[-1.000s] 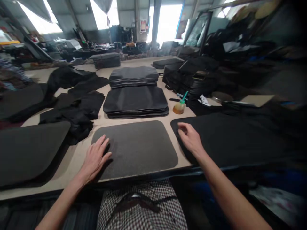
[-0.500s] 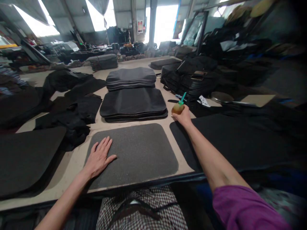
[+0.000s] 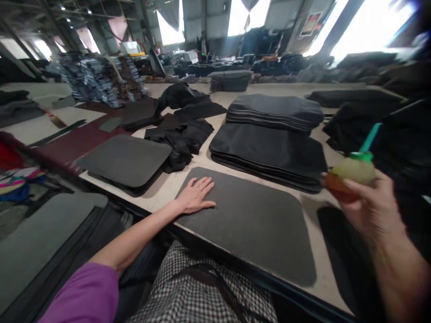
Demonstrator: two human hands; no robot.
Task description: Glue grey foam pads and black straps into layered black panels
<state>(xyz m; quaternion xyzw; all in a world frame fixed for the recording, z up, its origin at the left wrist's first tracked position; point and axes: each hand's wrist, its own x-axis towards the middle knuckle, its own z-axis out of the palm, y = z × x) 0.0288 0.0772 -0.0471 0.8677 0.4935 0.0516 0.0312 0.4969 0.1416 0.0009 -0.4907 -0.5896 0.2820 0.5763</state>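
Observation:
My left hand (image 3: 196, 196) lies flat with fingers spread on the left part of a dark grey mat (image 3: 249, 224) with rounded corners. My right hand (image 3: 373, 204) is wrapped round a rounded bottle (image 3: 353, 175) with a green cap and a green spout. The bottle is held up, tilted, above the table's right side, and amber liquid shows in it. Behind the flat mat, a stack of black mats (image 3: 266, 150) lies on the table, with a second stack of mats (image 3: 274, 110) beyond it.
To the left lie a pile of grey mats (image 3: 129, 159) and crumpled black cloth (image 3: 183, 139). Another dark mat (image 3: 340, 251) is at the right, partly behind my arm. A lower stack of sheets (image 3: 50, 229) stands left of the table. Bundled pieces (image 3: 97, 78) are stacked farther back.
My right hand has lifted the bottle off the table, closer to me. The view has turned left. My left hand stays flat on the mat.

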